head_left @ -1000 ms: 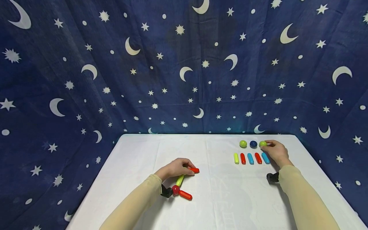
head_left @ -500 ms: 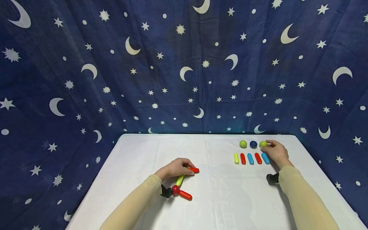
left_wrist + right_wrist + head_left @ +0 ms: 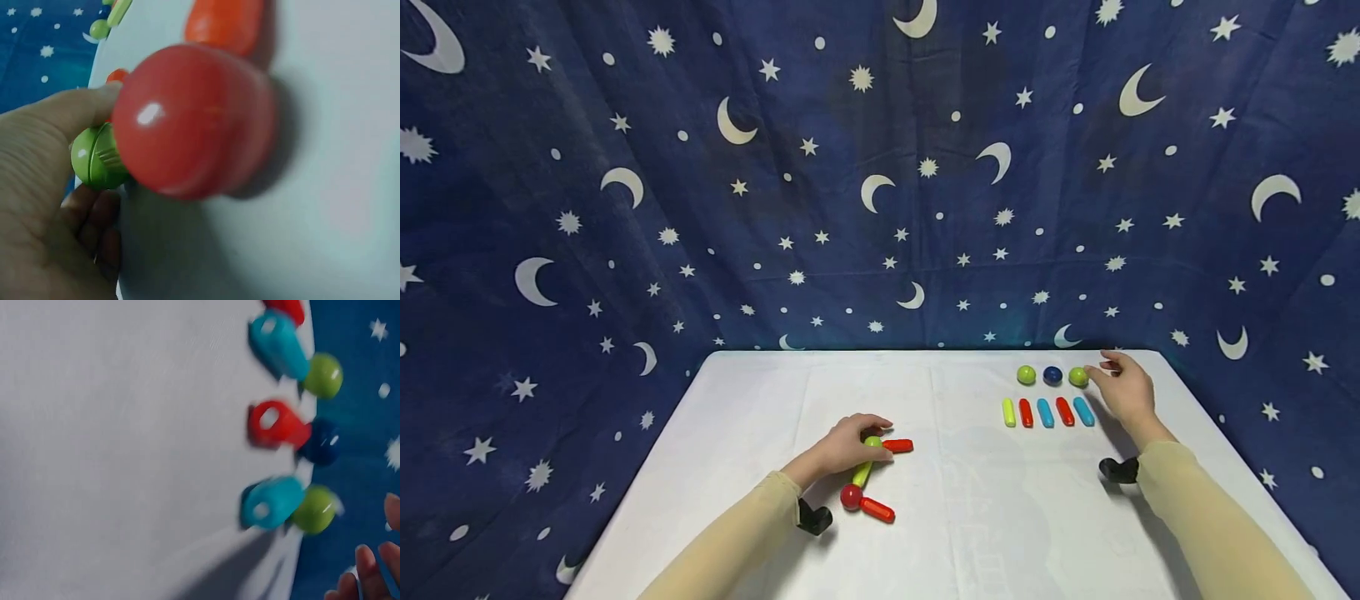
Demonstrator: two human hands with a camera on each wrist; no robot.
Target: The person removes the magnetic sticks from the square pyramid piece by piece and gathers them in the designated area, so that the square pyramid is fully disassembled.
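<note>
In the head view my left hand [image 3: 850, 443] is spread around a green ball [image 3: 872, 442], thumb and fingers apart. A red rod [image 3: 898, 446] extends right from that ball, and a yellow-green rod [image 3: 862, 474] leads down to a red ball [image 3: 851, 497]. Another red rod [image 3: 877, 510] joins the red ball, which looms large in the left wrist view. My right hand [image 3: 1126, 392] is open beside a loose green ball [image 3: 1078, 377], its thumb close to it; fingertips [image 3: 369, 569] show at the corner of the right wrist view.
Left of the loose green ball sit a dark blue ball [image 3: 1052, 376] and another green ball [image 3: 1026, 375]. In front is a row of yellow, red and blue rods [image 3: 1046, 413]. The white table [image 3: 1000, 517] ends at a starry blue curtain [image 3: 880, 208].
My left fingers have spread and loosened around the joined green ball. The right fingers have parted from the loose green ball, which stays in place. The head view has shifted slightly.
</note>
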